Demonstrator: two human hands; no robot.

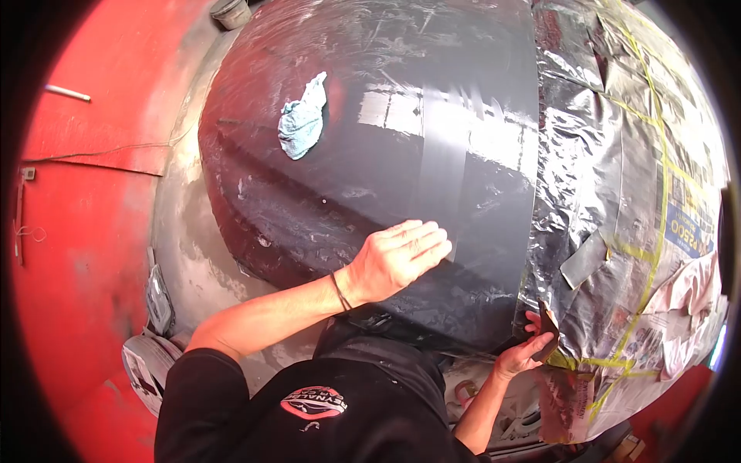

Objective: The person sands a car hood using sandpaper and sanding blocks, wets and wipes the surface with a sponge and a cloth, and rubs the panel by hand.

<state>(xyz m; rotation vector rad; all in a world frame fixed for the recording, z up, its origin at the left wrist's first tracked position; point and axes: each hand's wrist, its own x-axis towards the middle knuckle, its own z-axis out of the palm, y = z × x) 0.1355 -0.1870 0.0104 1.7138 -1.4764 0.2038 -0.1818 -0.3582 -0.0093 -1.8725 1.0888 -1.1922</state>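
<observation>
Panel [347, 154] dark, glossy, streaked; red wall [93, 208] nearby.

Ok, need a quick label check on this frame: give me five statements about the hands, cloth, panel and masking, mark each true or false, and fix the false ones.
1. A light blue cloth lies on the dark panel. True.
2. The right hand holds a dark, bent piece. True.
3. The dark wristband is on the right wrist. False: it is on the wrist of the left hand.
4. The plastic sheeting borders the panel on the left of the picture. False: it is on the right.
5. Yellow tape runs over the masking. True.
</observation>
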